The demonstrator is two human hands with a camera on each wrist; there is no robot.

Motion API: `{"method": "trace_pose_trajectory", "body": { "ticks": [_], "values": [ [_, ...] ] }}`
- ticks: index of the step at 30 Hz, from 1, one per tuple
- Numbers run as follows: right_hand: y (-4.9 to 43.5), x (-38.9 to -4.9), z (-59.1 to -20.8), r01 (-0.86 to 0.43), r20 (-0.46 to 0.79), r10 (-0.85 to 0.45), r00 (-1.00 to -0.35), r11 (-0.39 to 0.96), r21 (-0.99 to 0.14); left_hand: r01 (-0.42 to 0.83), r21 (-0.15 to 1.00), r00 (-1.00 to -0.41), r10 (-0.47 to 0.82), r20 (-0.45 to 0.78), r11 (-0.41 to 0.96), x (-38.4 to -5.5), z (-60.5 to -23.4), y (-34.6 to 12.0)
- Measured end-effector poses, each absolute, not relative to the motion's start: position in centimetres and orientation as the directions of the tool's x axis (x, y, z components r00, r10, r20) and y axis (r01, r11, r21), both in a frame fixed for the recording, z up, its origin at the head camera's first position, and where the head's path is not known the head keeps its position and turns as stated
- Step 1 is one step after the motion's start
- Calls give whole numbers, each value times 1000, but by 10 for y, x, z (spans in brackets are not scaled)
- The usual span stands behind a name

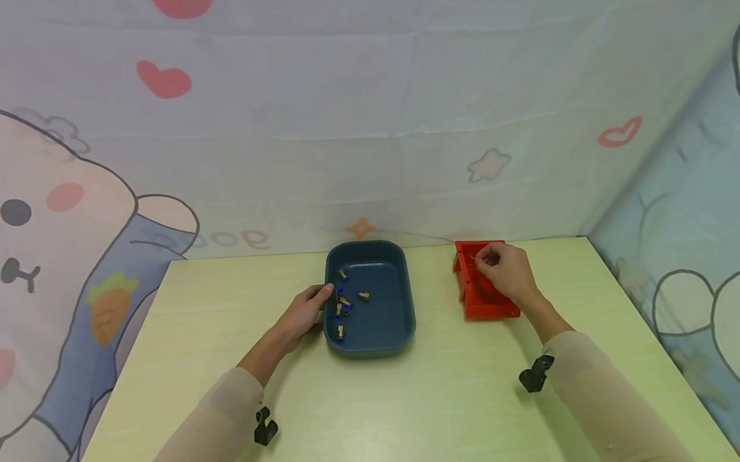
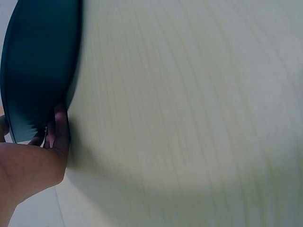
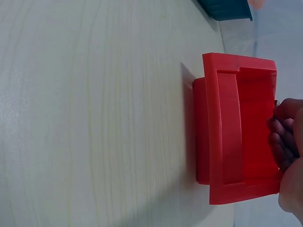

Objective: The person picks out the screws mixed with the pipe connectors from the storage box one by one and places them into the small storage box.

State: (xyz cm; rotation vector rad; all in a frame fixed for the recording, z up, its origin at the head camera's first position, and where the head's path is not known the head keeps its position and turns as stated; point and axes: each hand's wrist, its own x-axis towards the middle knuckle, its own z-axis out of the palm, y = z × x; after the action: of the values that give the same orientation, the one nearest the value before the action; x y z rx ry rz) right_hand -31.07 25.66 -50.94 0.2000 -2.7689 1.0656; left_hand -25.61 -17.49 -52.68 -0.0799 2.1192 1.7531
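Observation:
A dark blue tray holds several small brass fittings with blue ends, mostly along its left side. My left hand grips the tray's left wall, the thumb over the rim and the fingers outside, below it. To the right is a red plastic bin, and my right hand is over it. Thumb and forefinger pinch a tiny piece at their tips; I cannot tell its kind. The other right fingers curl in above the bin's floor.
Both containers stand toward the back of a pale wood-grain table, near a cloth backdrop with cartoon prints. Each wrist carries a small black camera mount below the sleeve.

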Motion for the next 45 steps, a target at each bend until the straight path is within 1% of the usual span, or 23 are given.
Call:
{"method": "trace_pose_trajectory", "body": {
  "ticks": [8, 13, 19, 25, 30, 37, 45],
  "values": [
    [258, -311, -510, -158, 168, -58, -984, 719, -677, -289, 932, -923, 196, -333, 221, -256, -528, -175],
    [259, -312, -509, -173, 175, -71, -982, 717, -676, -288, 934, -924, 195, -329, 209, -257, -527, -175],
    [260, -315, -506, -174, 155, -92, -984, 714, -678, -296, 931, -922, 191, -337, 215, -258, -527, -175],
    [258, -315, -497, -213, 163, -139, -977, 703, -678, -294, 931, -922, 193, -336, 217, -258, -528, -175],
    [245, -313, -487, -236, 179, -154, -972, 684, -690, -303, 929, -920, 187, -343, 213, -258, -528, -175],
    [216, -312, -476, -289, 214, -195, -957, 615, -734, -303, 929, -921, 185, -342, 211, -258, -527, -174],
    [185, -314, -477, -325, 228, -236, -945, 575, -751, -308, 928, -920, 182, -347, 211, -258, -526, -174]
  ]
}}
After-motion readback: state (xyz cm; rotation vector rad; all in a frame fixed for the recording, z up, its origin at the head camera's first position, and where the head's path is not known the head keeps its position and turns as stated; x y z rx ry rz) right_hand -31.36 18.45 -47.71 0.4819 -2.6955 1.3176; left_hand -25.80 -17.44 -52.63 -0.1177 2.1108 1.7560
